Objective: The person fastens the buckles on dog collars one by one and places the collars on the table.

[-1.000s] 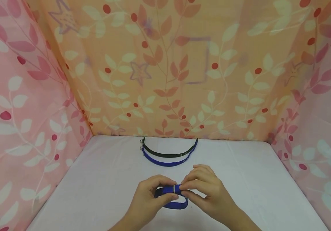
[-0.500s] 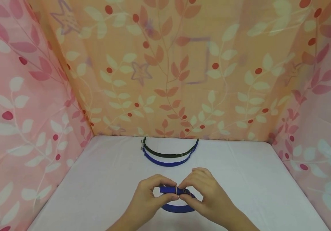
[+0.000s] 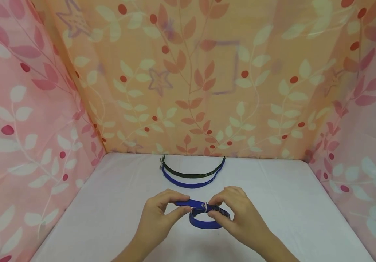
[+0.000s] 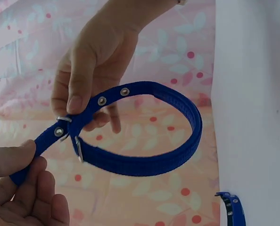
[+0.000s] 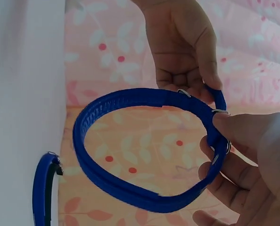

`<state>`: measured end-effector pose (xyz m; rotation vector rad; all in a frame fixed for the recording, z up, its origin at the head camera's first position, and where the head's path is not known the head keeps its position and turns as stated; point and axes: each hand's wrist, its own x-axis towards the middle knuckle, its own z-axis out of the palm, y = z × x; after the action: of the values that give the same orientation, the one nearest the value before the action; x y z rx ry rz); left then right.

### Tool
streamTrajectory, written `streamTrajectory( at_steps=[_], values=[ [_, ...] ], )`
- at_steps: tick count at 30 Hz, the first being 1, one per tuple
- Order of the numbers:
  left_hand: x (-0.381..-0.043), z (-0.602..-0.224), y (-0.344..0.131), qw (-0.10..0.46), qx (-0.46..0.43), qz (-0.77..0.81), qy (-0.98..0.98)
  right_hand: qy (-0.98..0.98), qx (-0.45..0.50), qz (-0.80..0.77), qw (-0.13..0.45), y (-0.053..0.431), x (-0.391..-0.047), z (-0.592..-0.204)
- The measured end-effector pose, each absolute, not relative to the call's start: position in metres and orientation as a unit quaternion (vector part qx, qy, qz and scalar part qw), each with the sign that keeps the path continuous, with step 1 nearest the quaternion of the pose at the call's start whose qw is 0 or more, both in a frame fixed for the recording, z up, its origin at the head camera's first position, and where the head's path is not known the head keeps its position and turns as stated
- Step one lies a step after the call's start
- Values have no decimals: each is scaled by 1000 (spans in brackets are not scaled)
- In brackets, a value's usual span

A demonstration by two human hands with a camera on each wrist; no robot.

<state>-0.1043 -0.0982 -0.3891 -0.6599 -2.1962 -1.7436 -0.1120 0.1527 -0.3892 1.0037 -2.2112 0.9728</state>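
Note:
A blue collar with metal eyelets and a silver buckle is closed in a loop and held just above the white tabletop. My left hand pinches the collar's free strap end between thumb and fingers. My right hand pinches the strap beside the buckle. The left wrist view shows the collar loop with the right hand's thumb on an eyelet. In the right wrist view the collar loop hangs between both hands.
At the back of the table lie two open collars, a dark green collar and a blue collar, curved side by side. Leaf-patterned cloth walls close in the table at the back, left and right.
Both hands have lifted the collar a little and moved it away from me. My left hand has slid left along the strap end, and the loop now hangs more open.

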Motion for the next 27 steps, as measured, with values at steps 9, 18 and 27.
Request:
streamTrajectory(
  at_steps=[9, 18, 27],
  values=[
    [-103, -388, -98, 43, -229, -615, -753, -783, 356, 444, 252, 152, -109, -388],
    [-103, -396, -89, 134, -339, -546, -754, -751, 368, 485, 255, 146, -107, -390],
    [-105, -401, -87, 207, -387, -524, -730, -762, 426, 383, 301, 144, -106, -390]
  ],
)
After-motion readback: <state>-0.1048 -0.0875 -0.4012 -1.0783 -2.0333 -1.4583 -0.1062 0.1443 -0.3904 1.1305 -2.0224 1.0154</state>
